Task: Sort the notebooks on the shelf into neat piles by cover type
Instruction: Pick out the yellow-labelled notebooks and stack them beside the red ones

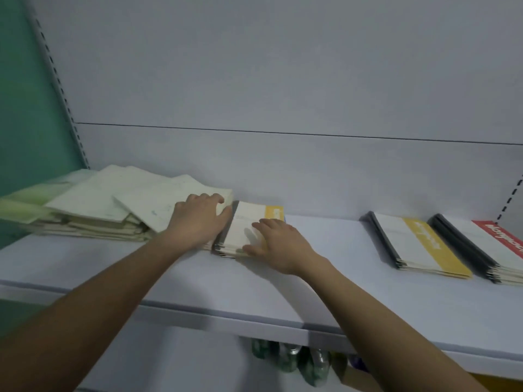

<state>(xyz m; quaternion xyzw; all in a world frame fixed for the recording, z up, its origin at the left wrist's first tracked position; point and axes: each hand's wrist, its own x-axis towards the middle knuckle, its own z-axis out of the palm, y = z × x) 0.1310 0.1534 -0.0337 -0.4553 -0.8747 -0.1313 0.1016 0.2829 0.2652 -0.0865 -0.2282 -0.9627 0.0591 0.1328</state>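
A loose heap of pale green-white notebooks sprawls over the left part of the white shelf. Right beside it lies a small stack of white notebooks with a yellow band and dark spines. My left hand rests on the heap's right edge, fingers curled over the top notebook's corner next to the stack's spine. My right hand lies flat with spread fingers on the stack's top cover. Further right sit a neat yellow-banded pile and a red-banded pile.
A grey back panel rises behind the shelf, with slotted uprights at the left and right. A green wall lies at the far left. Bottles stand on the level below the shelf's front edge.
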